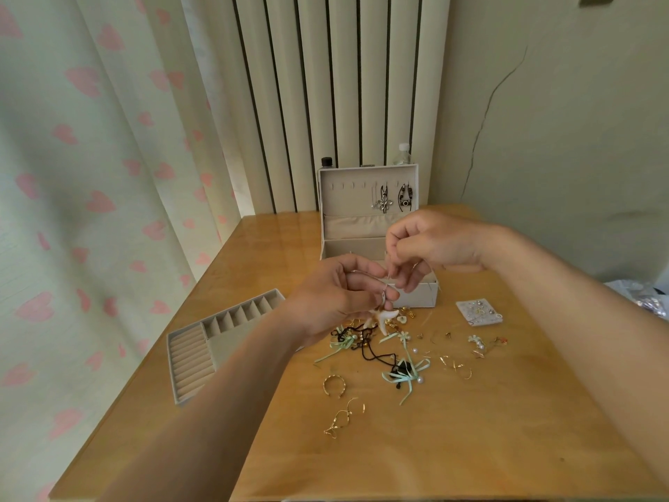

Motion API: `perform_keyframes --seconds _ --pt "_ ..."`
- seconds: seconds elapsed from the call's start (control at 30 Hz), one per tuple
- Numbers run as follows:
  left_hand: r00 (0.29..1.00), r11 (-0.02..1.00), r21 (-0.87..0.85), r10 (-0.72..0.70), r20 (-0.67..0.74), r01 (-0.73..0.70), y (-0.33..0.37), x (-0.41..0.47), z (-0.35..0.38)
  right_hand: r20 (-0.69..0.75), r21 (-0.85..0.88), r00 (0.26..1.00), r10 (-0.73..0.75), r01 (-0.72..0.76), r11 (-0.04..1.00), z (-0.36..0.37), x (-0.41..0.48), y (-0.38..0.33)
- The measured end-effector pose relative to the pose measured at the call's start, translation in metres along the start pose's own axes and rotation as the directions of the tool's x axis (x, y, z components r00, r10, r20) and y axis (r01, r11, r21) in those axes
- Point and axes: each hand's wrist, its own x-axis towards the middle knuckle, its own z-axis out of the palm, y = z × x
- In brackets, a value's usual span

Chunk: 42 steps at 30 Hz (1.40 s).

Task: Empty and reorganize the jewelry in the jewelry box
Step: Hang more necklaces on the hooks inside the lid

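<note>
While your left hand [333,298] and right hand [434,244] hold the starfish necklace [384,318], fingers clamped on its chain, bare counter [452,447] spreads lower right; tray [202,349] hugs the left edge.

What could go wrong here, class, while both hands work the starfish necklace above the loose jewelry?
The starfish pendant dangles from the left hand over the black cord and may tangle with it.
The thin chain, also pinched by the right hand, might kink if pulled.
The tray lies near the table edge and could be knocked off.
</note>
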Motion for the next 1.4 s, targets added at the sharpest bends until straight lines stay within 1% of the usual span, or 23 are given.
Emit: perform_keyframes --seconds 0.07,0.2,0.3,0.37,0.43,0.5,0.53,0.63,0.7,0.73,0.8,0.87,0.97,1.03,1.07,1.2,1.3,1.33,1.4 --pt "1.000 1.000 0.002 0.009 -0.007 -0.009 -0.001 0.000 0.000 -0.028 0.012 1.000 0.012 -0.011 1.000 0.000 0.001 0.002" --pt "1.000 1.000 0.001 0.010 -0.027 -0.010 -0.002 0.001 -0.002 -0.063 -0.029 0.998 0.028 -0.030 0.999 -0.002 0.005 0.003" --pt "1.000 1.000 0.007 0.016 -0.027 -0.016 -0.004 0.003 -0.004 -0.124 -0.082 0.992 0.032 -0.042 0.996 0.000 0.007 0.002" --pt "0.999 1.000 0.008 0.020 -0.030 -0.019 -0.006 0.004 -0.005 -0.155 -0.118 0.988 0.002 -0.021 0.993 0.001 0.009 0.002" --pt "0.999 1.000 -0.006 0.022 -0.031 -0.022 -0.006 0.004 -0.005 -0.158 -0.170 0.985 -0.067 0.039 0.985 0.002 0.009 0.002" --pt "1.000 0.999 -0.038 0.009 -0.018 -0.010 -0.004 0.003 -0.004 -0.141 -0.195 0.982 -0.128 0.099 0.976 0.001 0.007 0.001" --pt "1.000 0.998 -0.063 -0.003 -0.006 0.002 -0.004 0.002 -0.004 -0.124 -0.179 0.982 -0.142 0.118 0.977 0.000 0.006 0.000" --pt "0.999 0.990 -0.132 -0.034 0.036 0.039 -0.004 0.002 -0.006 -0.024 -0.119 0.990 -0.136 0.132 0.984 -0.007 0.004 -0.001" --pt "0.997 0.981 -0.184 -0.048 0.059 0.058 -0.004 0.004 -0.008 0.034 -0.135 0.991 -0.127 0.130 0.982 -0.012 0.003 0.000" --pt "0.996 0.974 -0.216 -0.059 0.063 0.071 -0.003 0.004 -0.008 0.048 -0.173 0.991 -0.128 0.135 0.976 -0.013 0.002 0.000" --pt "0.995 0.960 -0.264 -0.084 0.054 0.096 -0.001 0.005 -0.008 0.059 -0.293 0.989 -0.138 0.149 0.944 -0.012 0.001 0.000" --pt "0.994 0.957 -0.270 -0.100 0.032 0.105 0.000 0.006 -0.008 0.055 -0.414 0.985 -0.163 0.171 0.894 -0.010 0.000 0.000" --pt "0.994 0.960 -0.261 -0.106 -0.010 0.100 -0.001 0.008 -0.007 0.001 -0.581 0.981 -0.194 0.158 0.799 -0.007 0.002 -0.001" --pt "0.996 0.964 -0.256 -0.087 -0.027 0.078 -0.002 0.009 -0.006 -0.030 -0.662 0.979 -0.202 0.132 0.738 -0.004 0.002 -0.002" --pt "0.997 0.964 -0.259 -0.074 -0.023 0.066 -0.002 0.010 -0.007 -0.041 -0.680 0.978 -0.203 0.121 0.723 -0.002 0.002 -0.003" --pt "0.999 0.963 -0.267 -0.038 0.027 0.044 -0.003 0.010 -0.011 -0.073 -0.681 0.970 -0.234 0.123 0.722 0.001 0.001 -0.005" --pt "0.998 0.976 -0.216 -0.035 0.042 0.043 -0.003 0.008 -0.013 -0.098 -0.732 0.960 -0.262 0.109 0.673 0.001 0.004 -0.005" --pt "0.999 0.980 -0.196 -0.037 0.040 0.044 -0.002 0.008 -0.013 -0.102 -0.733 0.958 -0.266 0.108 0.671 0.001 0.005 -0.007" --pt "0.999 0.987 -0.153 -0.036 0.030 0.041 0.000 0.008 -0.012 -0.091 -0.694 0.959 -0.267 0.131 0.708 0.002 0.004 -0.011"
